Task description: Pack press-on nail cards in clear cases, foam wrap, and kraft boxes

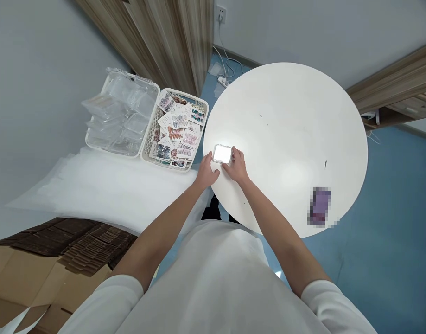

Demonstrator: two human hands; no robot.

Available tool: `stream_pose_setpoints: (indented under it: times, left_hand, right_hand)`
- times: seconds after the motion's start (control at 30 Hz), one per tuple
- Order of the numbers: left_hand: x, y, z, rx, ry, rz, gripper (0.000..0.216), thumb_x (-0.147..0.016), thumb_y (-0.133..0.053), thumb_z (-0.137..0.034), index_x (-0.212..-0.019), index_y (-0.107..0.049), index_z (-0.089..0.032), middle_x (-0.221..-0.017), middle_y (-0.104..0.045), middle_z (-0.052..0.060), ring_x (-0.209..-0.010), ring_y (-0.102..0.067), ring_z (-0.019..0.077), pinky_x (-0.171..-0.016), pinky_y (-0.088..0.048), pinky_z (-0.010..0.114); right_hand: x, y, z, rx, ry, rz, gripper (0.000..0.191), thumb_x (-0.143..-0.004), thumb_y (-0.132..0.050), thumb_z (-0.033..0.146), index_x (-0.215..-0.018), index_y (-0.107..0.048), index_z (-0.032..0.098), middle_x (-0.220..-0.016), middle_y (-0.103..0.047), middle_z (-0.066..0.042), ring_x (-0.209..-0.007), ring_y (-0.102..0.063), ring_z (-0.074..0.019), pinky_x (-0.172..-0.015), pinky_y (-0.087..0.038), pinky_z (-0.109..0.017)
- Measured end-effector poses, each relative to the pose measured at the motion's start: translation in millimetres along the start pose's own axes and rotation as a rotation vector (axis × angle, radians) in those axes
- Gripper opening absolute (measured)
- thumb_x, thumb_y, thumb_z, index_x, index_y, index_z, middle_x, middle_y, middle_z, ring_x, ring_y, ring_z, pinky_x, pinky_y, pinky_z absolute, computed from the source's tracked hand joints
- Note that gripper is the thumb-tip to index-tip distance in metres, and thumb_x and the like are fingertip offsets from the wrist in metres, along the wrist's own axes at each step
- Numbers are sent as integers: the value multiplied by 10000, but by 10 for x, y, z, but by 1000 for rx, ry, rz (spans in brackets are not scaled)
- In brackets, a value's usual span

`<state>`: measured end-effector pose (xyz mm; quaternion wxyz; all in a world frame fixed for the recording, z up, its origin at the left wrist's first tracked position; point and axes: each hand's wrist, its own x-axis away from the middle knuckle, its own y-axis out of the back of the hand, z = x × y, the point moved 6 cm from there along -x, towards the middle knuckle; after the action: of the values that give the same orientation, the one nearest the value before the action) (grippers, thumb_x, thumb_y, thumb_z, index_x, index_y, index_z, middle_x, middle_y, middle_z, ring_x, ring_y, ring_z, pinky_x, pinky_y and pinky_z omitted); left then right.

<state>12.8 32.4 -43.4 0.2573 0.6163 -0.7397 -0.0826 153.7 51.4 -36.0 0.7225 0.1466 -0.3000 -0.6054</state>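
Note:
A small square clear box (222,154) with a bright, shiny white face lies at the near left edge of the round white table (285,106). My left hand (207,173) is at its left side, fingertips against the edge and thumb at the near corner. On the opposite side, my right hand (238,166) grips the box between its fingers at the right edge and its thumb at the near edge. What is inside the box cannot be made out because of the glare.
Left of the table, a white basket (150,134) holds many cards of press-on nails (180,121). Beside it, another white basket (119,150) is heaped with clear plastic packs (108,109). White sheeting (94,190) and flattened cardboard (25,273) lie nearer. A pixelated purple object (320,206) rests on the table's right.

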Motion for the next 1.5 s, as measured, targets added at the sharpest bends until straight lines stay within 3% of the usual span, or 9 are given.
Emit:
stream_pose_setpoints:
  times: [0.17, 0.3, 0.43, 0.53, 0.7, 0.93, 1.1, 1.27, 1.5]
  left_hand:
    - [157, -3, -10, -21, 8, -29, 763, -699, -509, -199, -1361, -130, -163, -1374, -238, 128, -1246, -283, 255, -1002, -306, 417]
    - [462, 29, -114, -83, -23, -94, 653, -722, -484, -211, -1325, -238, -154, -1342, -310, 124, -1223, -324, 247, -975, -345, 410]
    - [1005, -10, -164, -165, -77, -119, 410, -756, -434, -209, -1165, -461, -187, -1148, -519, 74, -1094, -468, 215, -941, -388, 402]
    - [1495, -103, -21, -179, 11, -126, 331, -779, -426, -263, -1095, -516, -222, -1074, -571, 54, -1013, -521, 225, -864, -447, 419]
    - [2196, -179, 222, -171, 190, -185, 300, -782, -440, -348, -1052, -547, -276, -1040, -593, 42, -951, -557, 252, -776, -494, 415]
    - [2653, 146, 408, -320, 389, -362, 358, -785, -429, -363, -1078, -526, -181, -1141, -538, 104, -1066, -496, 270, -878, -427, 430]
    - [2707, 383, 589, -410, 381, -401, 430, -766, -471, -332, -1160, -476, -160, -1302, -412, 124, -1233, -326, 292, -984, -306, 448]
    - [2641, 563, 792, -392, 349, -348, 487, -725, -533, -323, -1179, -456, -166, -1360, -336, 127, -1282, -224, 312, -1005, -253, 464]
    - [2697, 693, 1046, -264, 348, -238, 433, -695, -573, -300, -1103, -506, -172, -1320, -386, 147, -1252, -292, 312, -977, -285, 460]
  right_hand:
    - [234, 58, -26, -10, -11, 44, 842, -676, -599, 330, -1353, -116, 204, -1339, -225, -121, -1232, -265, -257, -990, -326, -454]
    - [607, 105, -97, -15, -51, 103, 758, -683, -585, 314, -1330, -209, 196, -1305, -281, -126, -1132, -398, -236, -943, -383, -419]
    - [1110, 99, -271, -67, -102, 187, 605, -718, -537, 283, -1276, -312, 223, -1241, -362, -113, -880, -549, -164, -799, -477, -364]
    - [1430, 64, -371, -70, -76, 250, 511, -732, -507, 267, -1223, -384, 205, -1208, -417, -104, -785, -568, -131, -798, -476, -352]
    - [1715, -143, -313, -101, -15, 478, 350, -756, -466, 257, -1104, -498, 236, -1058, -554, -43, -735, -561, -123, -726, -497, -331]
    - [1639, -656, 64, 8, 110, 742, 325, -750, -511, 285, -1066, -542, 214, -1006, -597, -57, -776, -574, -139, -709, -489, -319]
    - [1477, -1074, 303, 2, 65, 802, 404, -717, -561, 346, -1095, -528, 207, -1144, -546, -92, -955, -559, -184, -775, -478, -334]
    - [1263, -1469, 438, -98, -70, 667, 464, -725, -549, 366, -1159, -473, 221, -1199, -498, -106, -1075, -507, -204, -742, -497, -309]
    - [1082, -1692, 634, -215, -191, 423, 370, -710, -527, 349, -1032, -520, 166, -901, -581, -76, -800, -589, -155, -684, -502, -293]
